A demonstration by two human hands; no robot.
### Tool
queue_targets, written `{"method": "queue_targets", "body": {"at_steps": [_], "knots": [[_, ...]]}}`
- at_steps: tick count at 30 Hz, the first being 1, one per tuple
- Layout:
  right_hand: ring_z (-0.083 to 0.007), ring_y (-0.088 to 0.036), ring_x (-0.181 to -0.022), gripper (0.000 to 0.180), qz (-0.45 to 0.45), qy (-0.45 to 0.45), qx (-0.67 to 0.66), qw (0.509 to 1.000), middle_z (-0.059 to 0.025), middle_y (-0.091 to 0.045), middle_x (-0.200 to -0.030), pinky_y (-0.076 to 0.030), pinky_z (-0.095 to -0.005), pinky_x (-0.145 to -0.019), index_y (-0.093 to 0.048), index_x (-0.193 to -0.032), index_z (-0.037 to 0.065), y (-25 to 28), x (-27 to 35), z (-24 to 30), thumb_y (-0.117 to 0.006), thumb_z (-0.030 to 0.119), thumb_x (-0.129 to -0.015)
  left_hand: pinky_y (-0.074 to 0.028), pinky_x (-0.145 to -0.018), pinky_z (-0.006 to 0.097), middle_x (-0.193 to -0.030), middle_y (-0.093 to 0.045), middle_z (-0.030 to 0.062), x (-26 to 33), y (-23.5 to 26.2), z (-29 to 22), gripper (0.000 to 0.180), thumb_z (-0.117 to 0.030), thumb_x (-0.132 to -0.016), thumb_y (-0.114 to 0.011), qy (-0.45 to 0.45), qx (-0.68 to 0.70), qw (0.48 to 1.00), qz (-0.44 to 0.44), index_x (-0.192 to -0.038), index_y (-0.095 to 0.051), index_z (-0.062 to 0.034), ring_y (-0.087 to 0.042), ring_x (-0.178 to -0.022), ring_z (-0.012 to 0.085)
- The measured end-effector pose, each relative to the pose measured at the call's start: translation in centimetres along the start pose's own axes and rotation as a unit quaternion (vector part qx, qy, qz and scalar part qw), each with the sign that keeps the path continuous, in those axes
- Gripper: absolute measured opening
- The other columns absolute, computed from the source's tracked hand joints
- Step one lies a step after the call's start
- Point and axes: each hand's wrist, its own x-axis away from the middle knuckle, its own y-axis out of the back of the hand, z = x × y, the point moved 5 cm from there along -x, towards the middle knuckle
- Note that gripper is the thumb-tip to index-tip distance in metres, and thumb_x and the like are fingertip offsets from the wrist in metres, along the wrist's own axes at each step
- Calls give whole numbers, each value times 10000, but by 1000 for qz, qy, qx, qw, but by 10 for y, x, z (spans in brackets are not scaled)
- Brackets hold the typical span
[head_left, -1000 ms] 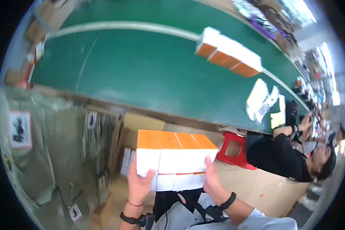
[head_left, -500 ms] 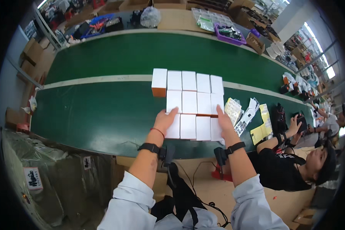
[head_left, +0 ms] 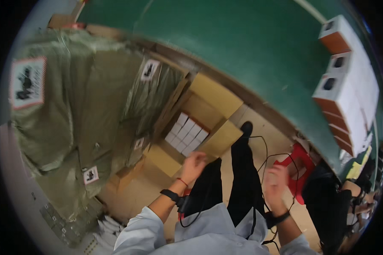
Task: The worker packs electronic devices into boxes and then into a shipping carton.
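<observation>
Over the near edge of an open brown carton (head_left: 224, 137) on the floor hovers my left hand (head_left: 193, 166). Its fingers are loosely bent, and nothing shows in them; whether they touch the carton flap I cannot tell. Inside the carton several small white boxes (head_left: 186, 134) stand packed in rows. To the right of my legs my right hand (head_left: 275, 187) hangs in the air, a little blurred, fingers apart and holding nothing. On the green table at the right sits a block of white boxes with orange sides (head_left: 344, 100), away from both hands.
Large cartons wrapped in greenish plastic (head_left: 102, 93) are stacked left of the open carton. A red stool (head_left: 300, 170) stands under the green table (head_left: 225, 46). Black cables (head_left: 266, 146) cross the floor by my feet. A co-worker's arm (head_left: 352, 189) shows at the right.
Both hands have let go of the block of white boxes, which stays on the table, and have dropped below it. My view has swung down and left to the open carton.
</observation>
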Motion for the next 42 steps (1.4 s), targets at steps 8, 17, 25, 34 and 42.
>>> {"method": "queue_targets", "body": {"at_steps": [8,17,25,34,42], "knots": [[-240,-671,-1055,318,192,-368,-245,876,-112,-714,-1173,-525,-347,-914,-665,-1270,24,-530,59,-137,-647,155,-980,-521,-951,448,-1194,-677,232,-32,77,316,365,-161,-888,-728,26,-244,966,-83,-1202,-651,9,-646,-1085,388],[-377,-570,-1303,913,-10,-651,-149,744,-258,-552,-1456,-429,-407,-1124,-330,-1490,-112,-705,96,-214,-804,254,-801,-372,-1181,472,-1519,-463,312,-225,72,438,772,-382,-915,-736,-6,-336,935,-116,-1480,-455,62,-433,-1424,447],[-426,-304,-1475,1052,126,-630,-20,766,-288,-265,-1575,-389,-546,-1164,-266,-1569,11,-719,71,-212,-847,355,-762,-481,-1061,461,-1340,-632,282,-322,65,462,721,-379,-924,-750,4,-180,982,-51,-1437,-485,52,-618,-1234,423],[-481,-455,-1354,1015,2,-737,-61,673,-335,-281,-1525,-418,-546,-1130,-279,-1562,-31,-722,86,-194,-825,350,-797,-520,-994,425,-1225,-698,202,-319,76,464,547,-233,-933,-731,12,-145,989,2,-1397,-534,-20,-680,-1138,335],[-502,-384,-1412,1016,54,-668,-34,741,-406,-315,-1545,-303,-495,-1226,-167,-1535,-177,-705,60,-178,-754,330,-879,-485,-1043,459,-1286,-644,230,-303,61,453,809,-368,-811,-857,26,-229,973,-22,-1446,-476,-42,-624,-1199,389]]}}
